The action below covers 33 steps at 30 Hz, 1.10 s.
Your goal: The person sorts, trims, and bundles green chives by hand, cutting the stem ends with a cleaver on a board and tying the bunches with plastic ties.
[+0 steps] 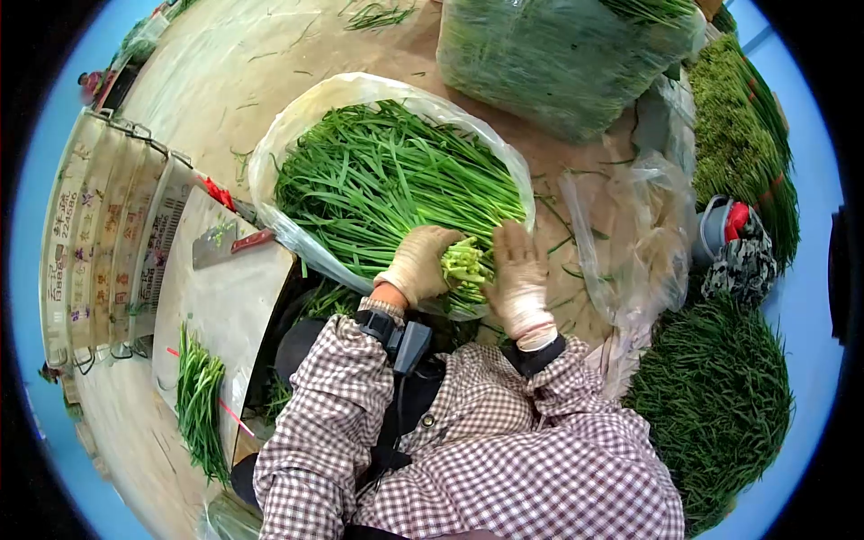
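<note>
A large heap of garlic chives (387, 171) lies in an opened clear plastic bag (310, 99) in front of me. My left hand (418, 263), in a pale work glove, is closed round a bunch of chives at the near edge of the heap. The pale stem ends (465, 261) of that bunch point towards me. Close against their right side is my right hand (519, 274), also gloved, its fingers stretched out and flat. Whether its palm touches the stems is hard to make out.
On a board (193, 288) at left lie a cleaver (236, 245) and a tied chive bundle (200, 405). Plastic crates (108, 243) stand beyond. A wrapped bale of greens (567, 63) is at the back, crumpled plastic (634, 234) at right, stacked bundles (720, 414) at far right.
</note>
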Each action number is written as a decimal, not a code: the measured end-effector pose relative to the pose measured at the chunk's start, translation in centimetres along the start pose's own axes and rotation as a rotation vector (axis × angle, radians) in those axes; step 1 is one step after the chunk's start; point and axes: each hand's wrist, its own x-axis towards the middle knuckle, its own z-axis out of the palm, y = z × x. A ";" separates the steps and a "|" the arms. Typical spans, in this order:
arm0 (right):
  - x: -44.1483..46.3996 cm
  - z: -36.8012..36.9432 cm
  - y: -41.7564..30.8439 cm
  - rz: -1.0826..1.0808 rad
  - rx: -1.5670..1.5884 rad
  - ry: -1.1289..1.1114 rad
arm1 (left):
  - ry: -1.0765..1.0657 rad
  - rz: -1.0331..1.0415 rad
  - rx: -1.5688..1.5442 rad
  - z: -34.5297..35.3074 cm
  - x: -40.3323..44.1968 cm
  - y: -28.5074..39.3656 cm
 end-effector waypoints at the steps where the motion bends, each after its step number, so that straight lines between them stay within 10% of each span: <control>1: 0.1 0.9 -0.2 -0.026 -0.006 -0.078 | -0.005 0.056 0.056 0.1 0.0 0.1; 10: 0.3 12.0 -0.7 -0.046 -0.303 -0.220 | -0.139 0.209 0.129 -1.5 -1.3 4.5; 15: 1.0 10.7 -1.3 -0.015 -0.281 -0.481 | 0.277 0.440 -0.188 -6.5 -3.8 8.2; 20: 0.2 12.8 -0.7 -0.045 -0.306 -0.284 | 0.664 0.332 -0.644 -16.3 -11.2 9.3; 30: 0.8 9.6 -1.8 -0.059 -0.102 -0.275 | 1.493 0.304 -0.417 -40.5 -27.4 15.8; 33: 1.2 8.4 -2.6 -0.039 -0.067 -0.312 | 1.349 0.391 -0.373 -44.6 -35.2 12.7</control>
